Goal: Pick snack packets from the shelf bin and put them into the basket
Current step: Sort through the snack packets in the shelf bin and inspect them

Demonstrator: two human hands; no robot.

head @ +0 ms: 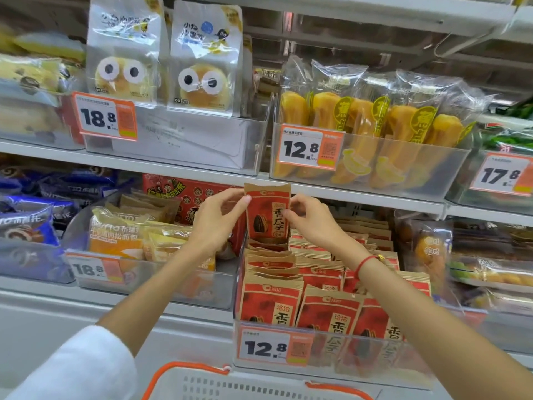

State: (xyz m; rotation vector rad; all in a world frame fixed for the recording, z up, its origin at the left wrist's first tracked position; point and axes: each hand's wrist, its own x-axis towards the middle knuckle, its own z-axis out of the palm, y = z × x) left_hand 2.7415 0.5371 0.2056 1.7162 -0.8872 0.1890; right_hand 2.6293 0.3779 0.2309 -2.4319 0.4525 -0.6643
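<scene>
1. A red and brown paper snack packet printed with a dark sunflower seed [267,213] is held upright between both hands, raised above the back rows of the clear plastic shelf bin [331,368] on the lower shelf.
2. The left hand [219,219] pinches the packet's upper left edge, thumb and forefinger closed on it, the other fingers curled loosely behind.
3. The right hand [310,217] grips the packet's right edge, fingers bent round it; a thin red string bracelet [366,262] sits on that wrist.
4. The bin holds many more matching red and brown seed packets [328,310], standing upright in rows from front to back, and the right forearm crosses above them.
5. An orange-edged price tag reading 12.8 [269,346] is fixed to the bin's front wall at the left.
6. A white perforated plastic basket with orange handles [207,386] shows at the bottom edge, just below and in front of the bin; its inside is out of view.
7. A white sleeve [80,368] covers the left upper arm at the lower left.
8. Left of the bin, another clear bin holds orange and yellow bread packets [124,235].
9. On the shelf above, a clear bin holds yellow banana-shaped cakes in clear wrappers [372,122] behind another tag reading 12.8.
</scene>
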